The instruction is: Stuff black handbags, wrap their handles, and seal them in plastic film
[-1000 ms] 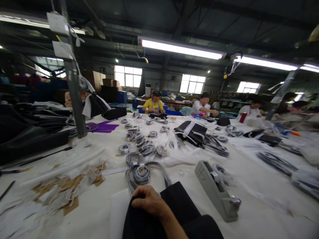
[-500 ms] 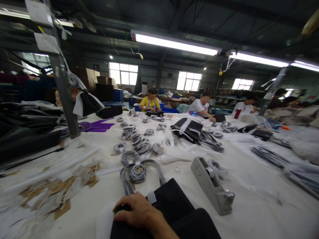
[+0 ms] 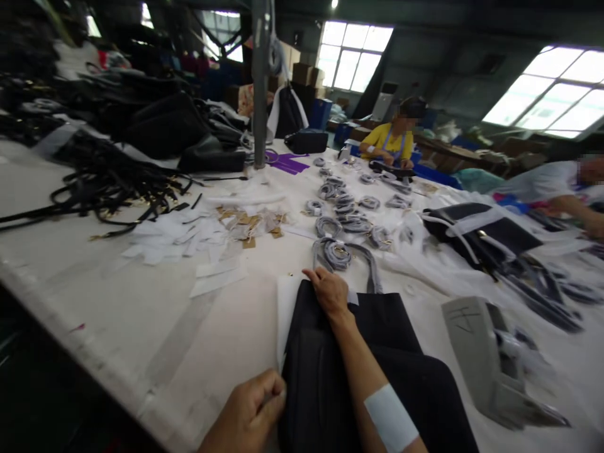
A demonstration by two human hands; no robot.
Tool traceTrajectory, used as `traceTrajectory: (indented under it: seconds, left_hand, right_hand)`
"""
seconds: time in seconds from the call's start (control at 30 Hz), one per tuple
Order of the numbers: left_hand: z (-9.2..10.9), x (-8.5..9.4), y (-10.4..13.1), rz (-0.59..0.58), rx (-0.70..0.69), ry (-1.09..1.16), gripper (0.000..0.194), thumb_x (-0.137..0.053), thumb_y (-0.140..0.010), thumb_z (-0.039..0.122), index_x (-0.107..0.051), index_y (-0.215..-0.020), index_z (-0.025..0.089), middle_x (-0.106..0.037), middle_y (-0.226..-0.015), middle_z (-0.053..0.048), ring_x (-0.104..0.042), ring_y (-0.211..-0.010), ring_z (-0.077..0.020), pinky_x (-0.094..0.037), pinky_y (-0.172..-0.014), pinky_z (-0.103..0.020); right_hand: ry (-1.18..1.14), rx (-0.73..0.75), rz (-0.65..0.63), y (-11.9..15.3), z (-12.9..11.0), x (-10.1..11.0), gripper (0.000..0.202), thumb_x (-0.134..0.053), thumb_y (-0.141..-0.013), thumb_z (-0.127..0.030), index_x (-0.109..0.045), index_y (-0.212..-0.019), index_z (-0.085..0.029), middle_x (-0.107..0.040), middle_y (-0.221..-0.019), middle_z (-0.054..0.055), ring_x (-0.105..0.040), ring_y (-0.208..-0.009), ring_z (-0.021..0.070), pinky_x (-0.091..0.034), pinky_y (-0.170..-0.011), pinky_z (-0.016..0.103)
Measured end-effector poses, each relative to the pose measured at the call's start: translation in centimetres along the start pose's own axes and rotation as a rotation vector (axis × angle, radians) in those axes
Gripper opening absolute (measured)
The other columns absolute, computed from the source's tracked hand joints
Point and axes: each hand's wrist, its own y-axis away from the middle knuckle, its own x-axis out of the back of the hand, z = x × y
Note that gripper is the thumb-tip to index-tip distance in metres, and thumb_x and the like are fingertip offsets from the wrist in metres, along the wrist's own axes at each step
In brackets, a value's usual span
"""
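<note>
A black bag (image 3: 314, 371) lies in front of me with its wrapped grey handles (image 3: 370, 267) stretched toward the far side. At its far left corner, my right hand (image 3: 330, 292) is closed over the edge, with a white patch on that forearm. My left hand (image 3: 248, 409) is closed at the bag's near left edge, its fingertips curled against the black material. Under the left side a white sheet (image 3: 285, 302) shows. Beyond the right hand lies a coiled grey strap (image 3: 337, 253).
A grey tape dispenser (image 3: 495, 365) stands on the right. More coiled straps (image 3: 344, 204) lie across the table. On the left are paper strips (image 3: 170, 233), brown tags (image 3: 250, 223), black straps (image 3: 136, 189) and a metal post (image 3: 260, 88). Co-workers sit opposite.
The view has swung left and down, bringing the table's left edge into sight. My left hand has come into view at the bag's edge. My right hand stays on the bag's far corner.
</note>
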Motion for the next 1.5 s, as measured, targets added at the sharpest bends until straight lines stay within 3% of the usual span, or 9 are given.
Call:
traceTrajectory:
  seconds: [0.23,0.5,0.6,0.7,0.83,1.03,1.13,1.23,1.5]
  left_hand:
    - [0.7,0.7,1.3,-0.113,0.062,0.3,0.04,-0.049,-0.083,0.056,-0.046,-0.068,0.018,-0.041,-0.065,0.004,-0.038,-0.066,-0.0122,-0.035,-0.066,-0.022]
    - [1.0,2.4,2.5,-0.24,0.131,0.305,0.036,-0.051,-0.081,0.052,-0.054,-0.073,0.017,-0.052,-0.071,0.002,-0.047,-0.072,-0.0137,-0.039,-0.071,-0.022]
    - [1.2,3.6,2.0,-0.319,0.2,0.234,0.029,-0.058,-0.077,0.047,-0.058,-0.077,0.017,-0.048,-0.062,0.004,-0.045,-0.061,-0.0118,-0.038,-0.059,-0.021]
    - [1.4,5.5,-0.2,-0.325,0.256,0.177,0.037,-0.054,-0.08,0.054,-0.059,-0.089,0.018,-0.04,-0.053,0.007,-0.037,-0.043,-0.009,-0.031,-0.042,-0.02]
    - [1.8,7.0,-5.9,0.01,0.101,0.015,0.035,-0.051,-0.083,0.05,-0.057,-0.095,0.017,-0.049,-0.062,0.004,-0.051,-0.055,-0.0125,-0.04,-0.051,-0.021]
    - [3.0,4.7,-11.8,-0.152,0.069,-0.02,0.036,-0.043,-0.084,0.049,-0.056,-0.083,0.016,-0.052,-0.059,0.002,-0.051,-0.053,-0.0137,-0.038,-0.05,-0.023]
    - [3.7,3.3,-12.7,-0.004,-0.082,-0.255,0.03,-0.042,-0.087,0.039,-0.054,-0.07,0.017,-0.052,-0.061,0.002,-0.048,-0.058,-0.0129,-0.032,-0.054,-0.024]
    - [3.6,2.3,-13.7,0.065,-0.063,-0.491,0.023,-0.044,-0.085,0.031,-0.054,-0.069,0.017,-0.056,-0.062,-0.001,-0.05,-0.059,-0.0149,-0.029,-0.056,-0.026]
    - [2.6,2.3,-15.9,-0.033,-0.105,-0.512,0.022,-0.042,-0.087,0.03,-0.058,-0.077,0.018,-0.065,-0.073,-0.005,-0.058,-0.067,-0.0175,-0.037,-0.061,-0.026]
  right_hand:
    - [0.039,-0.031,0.072,0.3,0.2,-0.2,0.051,-0.039,-0.091,-0.062,-0.065,-0.074,-0.022,-0.065,-0.064,0.004,-0.051,-0.057,0.0151,-0.016,-0.054,0.028]
    - [-0.135,-0.036,0.075,0.3,0.5,-0.3,0.049,-0.043,-0.089,-0.061,-0.058,-0.065,-0.022,-0.053,-0.056,-0.001,-0.041,-0.053,0.0137,-0.018,-0.054,0.027]
    - [-0.326,0.037,0.097,0.4,1.0,0.0,0.052,-0.041,-0.088,-0.06,-0.049,-0.055,-0.021,-0.043,-0.051,-0.003,-0.037,-0.051,0.0128,-0.021,-0.054,0.026]
    - [-0.563,0.126,0.078,0.7,1.3,0.9,0.051,-0.044,-0.086,-0.058,-0.046,-0.051,-0.02,-0.041,-0.05,-0.003,-0.037,-0.053,0.0129,-0.027,-0.055,0.026]
    - [-0.886,0.099,-0.104,1.2,1.6,2.4,0.036,-0.063,-0.076,-0.051,-0.058,-0.06,-0.019,-0.052,-0.058,-0.002,-0.047,-0.059,0.0139,-0.035,-0.057,0.024]
    - [-1.085,-0.017,-0.443,1.4,2.2,3.4,0.031,-0.076,-0.064,-0.047,-0.07,-0.073,-0.017,-0.061,-0.064,-0.001,-0.052,-0.058,0.0129,-0.039,-0.052,0.022]
    - [-1.111,-0.019,-0.417,1.5,2.4,3.5,0.03,-0.076,-0.065,-0.046,-0.069,-0.067,-0.017,-0.058,-0.06,-0.002,-0.05,-0.056,0.0117,-0.037,-0.051,0.022]
    - [-1.093,0.013,-0.346,1.5,2.5,3.4,0.028,-0.075,-0.067,-0.043,-0.068,-0.065,-0.017,-0.058,-0.061,-0.002,-0.05,-0.058,0.0123,-0.037,-0.053,0.023]
    - [-0.725,0.254,-0.173,0.3,2.0,1.6,0.015,-0.065,-0.08,-0.036,-0.067,-0.075,-0.022,-0.059,-0.075,-0.001,-0.055,-0.075,0.0167,-0.04,-0.073,0.028]
